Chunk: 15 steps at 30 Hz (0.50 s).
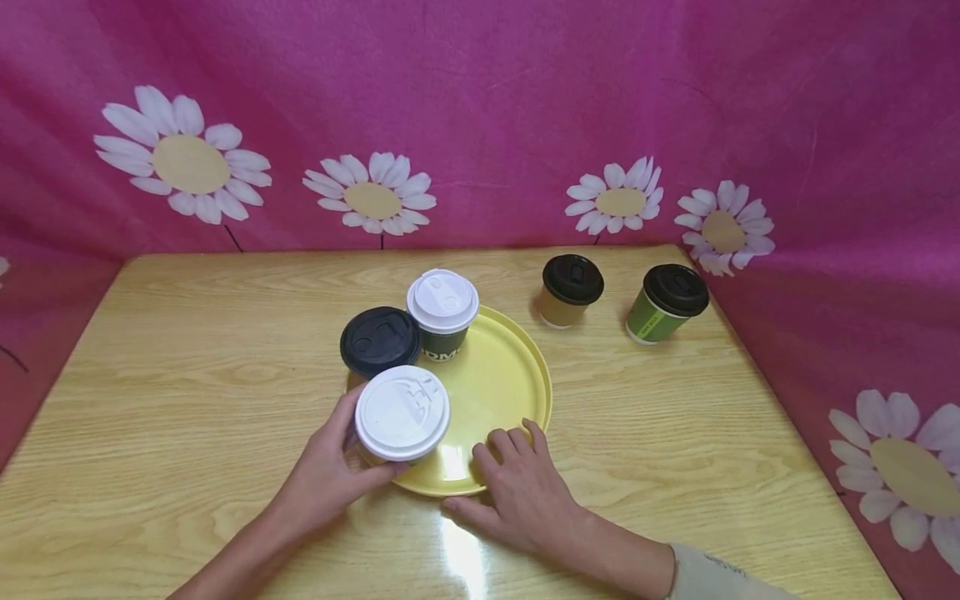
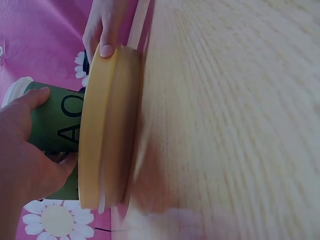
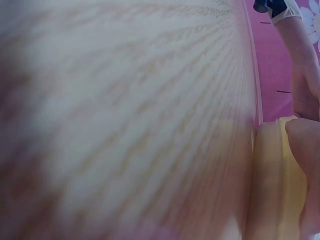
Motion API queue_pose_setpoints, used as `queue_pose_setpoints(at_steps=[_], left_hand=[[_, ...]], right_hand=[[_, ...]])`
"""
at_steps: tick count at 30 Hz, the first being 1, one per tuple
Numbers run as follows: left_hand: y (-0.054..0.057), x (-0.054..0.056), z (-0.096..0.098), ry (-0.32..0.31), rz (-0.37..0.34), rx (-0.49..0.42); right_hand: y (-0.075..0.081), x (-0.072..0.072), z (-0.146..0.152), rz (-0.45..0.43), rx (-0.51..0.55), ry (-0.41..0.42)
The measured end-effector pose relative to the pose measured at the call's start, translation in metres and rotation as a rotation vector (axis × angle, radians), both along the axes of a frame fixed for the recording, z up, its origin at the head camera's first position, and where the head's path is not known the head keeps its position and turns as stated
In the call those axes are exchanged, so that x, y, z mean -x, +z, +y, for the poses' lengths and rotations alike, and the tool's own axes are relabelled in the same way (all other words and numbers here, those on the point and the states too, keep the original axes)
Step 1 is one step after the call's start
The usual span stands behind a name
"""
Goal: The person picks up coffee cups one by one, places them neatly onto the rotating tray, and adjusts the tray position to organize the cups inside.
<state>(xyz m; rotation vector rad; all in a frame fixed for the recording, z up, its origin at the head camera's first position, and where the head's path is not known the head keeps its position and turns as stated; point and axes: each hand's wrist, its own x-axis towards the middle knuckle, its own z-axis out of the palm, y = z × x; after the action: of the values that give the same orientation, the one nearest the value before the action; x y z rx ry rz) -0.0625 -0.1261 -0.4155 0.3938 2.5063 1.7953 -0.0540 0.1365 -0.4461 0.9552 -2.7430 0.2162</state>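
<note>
My left hand [image 1: 330,462] grips a paper cup with a white lid [image 1: 402,414] at the left front of a round yellow tray [image 1: 498,387]. In the left wrist view this cup's green side [image 2: 56,117] with black letters shows, upright at the tray's rim. My right hand [image 1: 521,487] holds the tray's front right rim, thumb outside and fingers bent over the inside. Just behind the held cup stand a black-lidded cup [image 1: 381,340] and a white-lidded cup [image 1: 443,302] with a dark, lettered side. The black-lidded cup's body is mostly hidden.
On the wooden table [image 1: 187,358], right of the tray, stand a brown cup with a black lid [image 1: 566,292] and a green cup with a black lid [image 1: 666,304]. A pink flowered cloth [image 1: 495,108] hangs behind the table and along its sides.
</note>
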Motion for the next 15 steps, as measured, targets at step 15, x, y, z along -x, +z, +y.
queue_pose_setpoints(at_steps=[15], left_hand=[[-0.0039,0.0003,0.0023,-0.011,0.002,0.027]], right_hand=[[0.0006,-0.0008,-0.0011,-0.027,-0.007,-0.009]])
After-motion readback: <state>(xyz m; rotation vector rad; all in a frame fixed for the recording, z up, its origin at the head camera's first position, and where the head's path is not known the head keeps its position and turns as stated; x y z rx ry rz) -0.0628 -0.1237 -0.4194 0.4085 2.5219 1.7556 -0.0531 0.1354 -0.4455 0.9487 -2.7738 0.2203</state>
